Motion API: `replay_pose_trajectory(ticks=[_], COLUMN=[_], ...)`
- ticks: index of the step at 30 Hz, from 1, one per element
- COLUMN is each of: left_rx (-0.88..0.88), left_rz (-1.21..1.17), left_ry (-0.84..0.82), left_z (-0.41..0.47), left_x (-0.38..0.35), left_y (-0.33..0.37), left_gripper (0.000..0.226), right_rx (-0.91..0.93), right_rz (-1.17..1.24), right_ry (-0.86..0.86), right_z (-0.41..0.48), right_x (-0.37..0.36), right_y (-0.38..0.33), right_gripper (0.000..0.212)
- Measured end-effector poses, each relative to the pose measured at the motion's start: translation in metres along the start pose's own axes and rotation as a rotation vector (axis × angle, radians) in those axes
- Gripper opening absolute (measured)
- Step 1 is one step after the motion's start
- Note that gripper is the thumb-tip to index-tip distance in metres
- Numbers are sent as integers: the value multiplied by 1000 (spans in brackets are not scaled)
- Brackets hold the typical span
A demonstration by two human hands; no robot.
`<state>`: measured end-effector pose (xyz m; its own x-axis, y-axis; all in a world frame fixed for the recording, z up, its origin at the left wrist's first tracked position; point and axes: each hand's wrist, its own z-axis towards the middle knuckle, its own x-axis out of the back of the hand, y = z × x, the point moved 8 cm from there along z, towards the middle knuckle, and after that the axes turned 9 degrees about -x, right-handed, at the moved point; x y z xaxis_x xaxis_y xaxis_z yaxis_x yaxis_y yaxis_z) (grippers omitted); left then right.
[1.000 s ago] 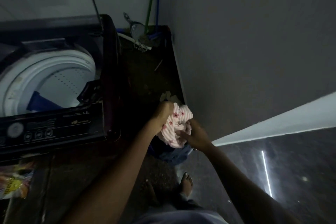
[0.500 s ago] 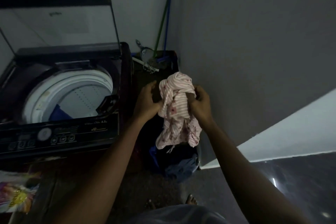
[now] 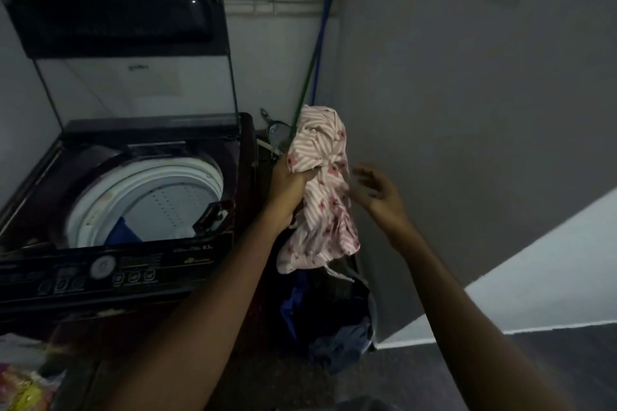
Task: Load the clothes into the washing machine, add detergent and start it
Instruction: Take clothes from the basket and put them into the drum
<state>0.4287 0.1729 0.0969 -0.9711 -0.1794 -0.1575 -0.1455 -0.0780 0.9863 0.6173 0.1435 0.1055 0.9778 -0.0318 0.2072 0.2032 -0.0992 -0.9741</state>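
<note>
Head view. The left hand (image 3: pixel 288 190) grips the pink striped garment (image 3: pixel 320 203) in a closed fist about its middle. The cloth is bunched above the fist and hangs loose below it, its lower edge over the laundry basket (image 3: pixel 369 310) of dark clothes on the floor. The right hand (image 3: pixel 374 192), which half a second ago pinched the same garment, now stands just beside it with fingers spread and relaxed, holding nothing; motion blur leaves it uncertain whether a fingertip still brushes the cloth. Over the last second the garment has come up from the basket, where both hands gathered it, to a height level with the top of the washing machine (image 3: pixel 140 264).

The machine stands to the left of the garment, its lid (image 3: pixel 127 43) raised upright and the white drum (image 3: pixel 160 197) open. A blue item (image 3: pixel 123 233) already lies inside the drum. The garment is near the machine's right edge but not yet over the opening.

Interpretation: the release by the right hand passes the load to one hand, which suggests a single-handed carry leftward into the drum as the step in hand. Loading is only partly done, since the basket holds more clothes. A brightly coloured packet (image 3: pixel 23 387) at lower left may be the detergent, and the control panel (image 3: pixel 100 272) is untouched, so both later steps remain
</note>
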Motion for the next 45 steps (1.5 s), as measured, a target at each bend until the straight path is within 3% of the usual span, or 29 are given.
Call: replay_pose_trajectory(ticks=[3, 4, 7, 10, 14, 18, 21, 24, 28, 32, 35, 41, 45], left_rx=[27, 39, 105, 92, 41, -82, -229, -183, -137, -139, -66, -48, 57], left_rz=[-113, -193, -411, -429, -228, -39, 159, 348, 654, 739, 849, 760, 925], left_ry=[64, 81, 104, 169, 288, 322, 271, 244, 242, 191, 137, 90, -143], left_z=[9, 9, 6, 9, 21, 45, 62, 81, 99, 111, 118, 128, 136], left_x=[-3, -7, -20, 2, 68, 132, 181, 245, 325, 369, 390, 409, 418], left_y=[16, 19, 26, 31, 43, 68, 92, 90, 68, 37, 5, -37, -78], left_gripper=[56, 58, 45, 56, 43, 25, 24, 34, 53, 53, 53, 60, 80], right_rx=[-126, -117, -46, -62, -72, -31, -1, 16, 3, -61, -43, -37, 24], right_rz=[-56, -56, -9, 74, 142, 267, 309, 323, 182, 57, -34, -263, -566], right_ry=[-105, -168, -119, 3, 50, -31, -28, -34, -32, -120, -154, -213, -336], right_z=[-11, -13, -8, 12, 44, 61, 65, 72, 70, 82, 93, 108, 117], right_x=[-8, -20, -42, -43, -57, -117, -181, -252, -327, -386, -409, -439, -453], right_y=[47, 52, 45, 28, 3, -38, -70, -75, -70, -37, -20, -5, 2], right_gripper=[85, 92, 65, 38, 28, 28, 26, 30, 32, 52, 34, 46, 53])
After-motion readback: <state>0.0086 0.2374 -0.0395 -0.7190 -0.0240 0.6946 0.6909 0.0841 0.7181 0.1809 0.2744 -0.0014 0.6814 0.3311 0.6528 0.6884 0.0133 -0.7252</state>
